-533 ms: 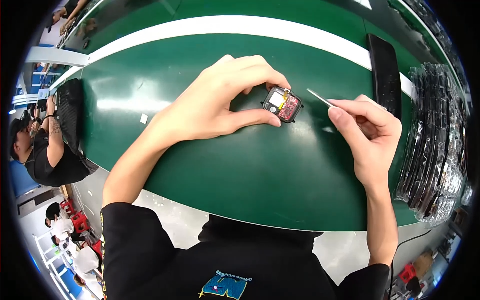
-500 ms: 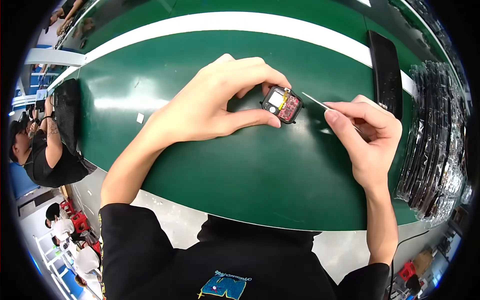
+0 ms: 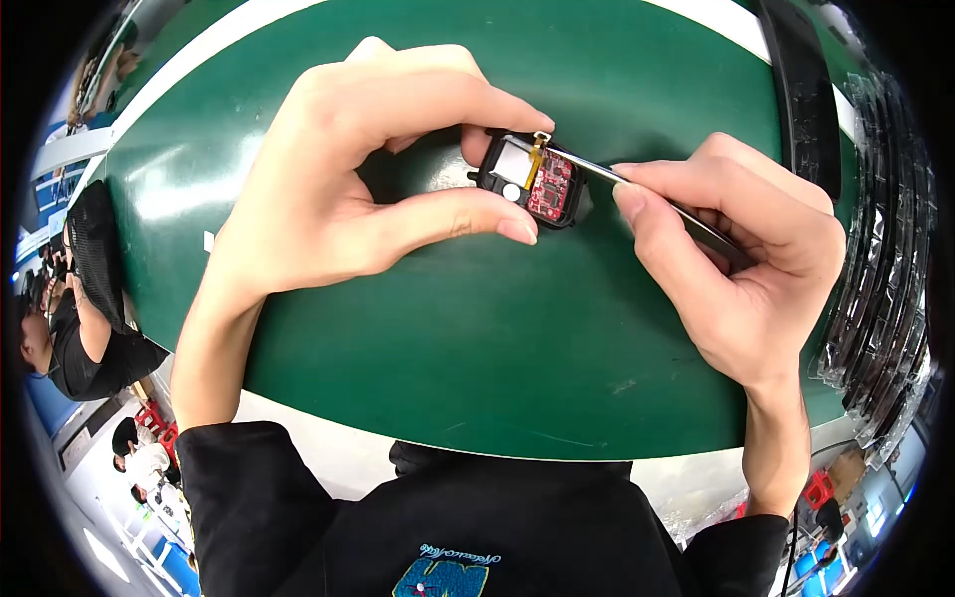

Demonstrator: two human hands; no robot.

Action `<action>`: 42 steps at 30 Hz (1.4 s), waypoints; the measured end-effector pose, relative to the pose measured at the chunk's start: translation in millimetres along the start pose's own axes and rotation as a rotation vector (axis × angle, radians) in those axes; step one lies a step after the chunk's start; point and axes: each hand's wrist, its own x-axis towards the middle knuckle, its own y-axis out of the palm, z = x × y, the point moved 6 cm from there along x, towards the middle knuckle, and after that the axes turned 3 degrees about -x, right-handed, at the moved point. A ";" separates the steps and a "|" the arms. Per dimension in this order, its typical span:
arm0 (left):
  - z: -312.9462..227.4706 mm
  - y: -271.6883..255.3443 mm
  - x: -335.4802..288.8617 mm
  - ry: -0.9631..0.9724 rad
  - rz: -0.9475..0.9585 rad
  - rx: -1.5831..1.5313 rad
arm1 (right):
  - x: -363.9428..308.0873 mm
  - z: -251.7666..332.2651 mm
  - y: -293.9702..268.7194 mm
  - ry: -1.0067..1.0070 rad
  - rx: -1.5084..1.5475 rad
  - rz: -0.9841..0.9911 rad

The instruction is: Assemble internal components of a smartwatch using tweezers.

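Between the thumb and fingers of my left hand (image 3: 348, 189) is a small black watch-like device case (image 3: 571, 211) with its inside showing. Inside it I see a red circuit board (image 3: 552, 191), a pale rectangular part (image 3: 512, 164), a round white spot and a yellow flex cable (image 3: 535, 169) with a small connector end. My right hand (image 3: 741, 239) pinches slim metal tweezers (image 3: 686, 212). Their tip lies at the cable's upper end, by the left index fingertip; whether it touches is too small to tell.
A green tabletop (image 3: 497, 348) lies beneath my hands. On the right stand a long black case (image 3: 801, 99) and a stack of plastic-wrapped black parts (image 3: 880, 259). A black mesh item (image 3: 95, 254) is at the left edge, beside another person (image 3: 95, 348). A small white piece (image 3: 209, 242) is near my left wrist.
The tweezers have come leftward from beside the device to its flex cable. The device and both hands appear larger, and the whole view has shifted.
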 end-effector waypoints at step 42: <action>10.8 -7.7 -1.1 -0.104 0.054 -0.154 | 0.4 6.0 2.0 -0.178 -0.053 -0.067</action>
